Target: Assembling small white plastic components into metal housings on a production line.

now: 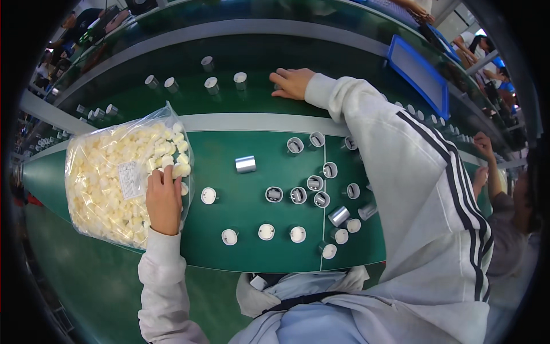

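Observation:
My left hand [164, 202] reaches into the open side of a clear plastic bag [86, 166] full of white plastic caps [182, 170]. Its fingers are bent together among the caps, and what lies under the fingertips is hidden. My right hand [293, 84] is stretched out over the far green belt, fingers and thumb curved round a metal cylinder that is mostly hidden. Between my arms, a plain silver cylinder [245, 164] lies on its side. Several open cylinders [274, 195] with parts inside stand to its right, and white-capped cylinders [266, 231] stand nearer me.
On the far belt [189, 103] several capped cylinders [211, 86] stand left of my right hand. A pale rail [229, 122] divides belt and table. A blue-rimmed tray [421, 77] sits far right. Another person's hand [484, 144] shows at the right edge.

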The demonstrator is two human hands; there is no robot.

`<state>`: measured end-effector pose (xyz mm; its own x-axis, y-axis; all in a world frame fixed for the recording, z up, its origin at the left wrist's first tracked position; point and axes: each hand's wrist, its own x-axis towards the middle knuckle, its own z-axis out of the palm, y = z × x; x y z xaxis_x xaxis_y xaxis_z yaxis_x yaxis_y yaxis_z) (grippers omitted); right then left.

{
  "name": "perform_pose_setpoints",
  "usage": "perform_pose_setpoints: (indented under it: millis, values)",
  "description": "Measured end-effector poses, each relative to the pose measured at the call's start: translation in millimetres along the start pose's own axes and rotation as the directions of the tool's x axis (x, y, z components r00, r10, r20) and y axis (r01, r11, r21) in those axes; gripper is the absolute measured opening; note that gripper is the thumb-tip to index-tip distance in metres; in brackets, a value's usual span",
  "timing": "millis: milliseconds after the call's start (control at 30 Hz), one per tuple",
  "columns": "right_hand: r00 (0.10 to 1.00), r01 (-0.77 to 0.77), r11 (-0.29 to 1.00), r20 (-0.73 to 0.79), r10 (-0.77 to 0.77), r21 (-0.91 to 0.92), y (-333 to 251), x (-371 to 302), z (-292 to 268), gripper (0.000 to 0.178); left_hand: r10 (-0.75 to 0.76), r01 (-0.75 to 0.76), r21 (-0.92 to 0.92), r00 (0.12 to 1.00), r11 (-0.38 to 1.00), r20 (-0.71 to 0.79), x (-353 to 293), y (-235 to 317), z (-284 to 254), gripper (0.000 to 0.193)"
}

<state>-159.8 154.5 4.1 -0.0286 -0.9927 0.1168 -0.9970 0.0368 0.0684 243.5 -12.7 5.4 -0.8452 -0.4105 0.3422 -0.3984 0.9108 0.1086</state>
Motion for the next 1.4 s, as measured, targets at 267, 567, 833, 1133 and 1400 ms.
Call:
perform_pose_setpoints:
  millis: [267,567,833,1133,1400]
  values:
    - [0.975,-0.141,0.989,-0.167,0.144,0.031,-6.7,-28.3,-134.2,0.037,0.044,-0.041,-0.105,0.999,0.994,0.025,14.5,0.9,11.0,0.024]
    - [0.454,-0.883,0.467,-0.179,0.873,0.041,-156.1,-312.0,-150.5,0.028,0.043,-0.082,-0.312,0.990,0.946,-0.131,12.3,-14.0,18.5,0.016]
    - [0.182,-0.981,0.177,-0.058,0.982,-0.079,-126.7,-385.6,-86.0,0.035,0.039,-0.017,-0.392,0.998,0.920,0.050,14.0,-8.9,8.0,0.019]
    - [0.814,-0.577,0.801,-0.187,0.550,-0.157,-68.7,-158.3,-119.8,0.066,0.020,-0.030,-0.232,0.999,0.972,-0.047,4.8,-8.6,6.9,0.034]
    - [0.974,-0.220,0.970,0.030,0.224,-0.106,-1.0,-85.3,-19.7,0.056,0.065,-0.054,-0.185,0.996,0.981,0.056,11.4,2.1,-1.1,0.035]
